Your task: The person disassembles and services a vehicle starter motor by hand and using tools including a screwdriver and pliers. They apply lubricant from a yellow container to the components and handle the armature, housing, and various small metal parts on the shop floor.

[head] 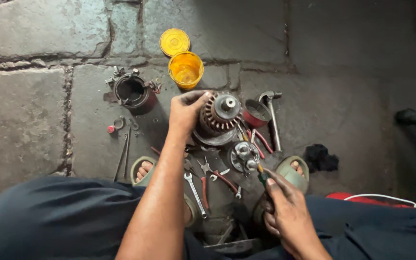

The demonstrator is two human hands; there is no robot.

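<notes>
Left hand: fingers closed on motor armature rim, 12 o'clock | Right hand: closed around screwdriver, handle mostly hidden, 5 o'clock

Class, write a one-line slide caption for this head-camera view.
Left hand steadies a motor armature on the stone floor while the right hand holds a screwdriver, tools scattered around.

Yellow tub (lid too), red-handled pliers, grey stone floor.
</notes>
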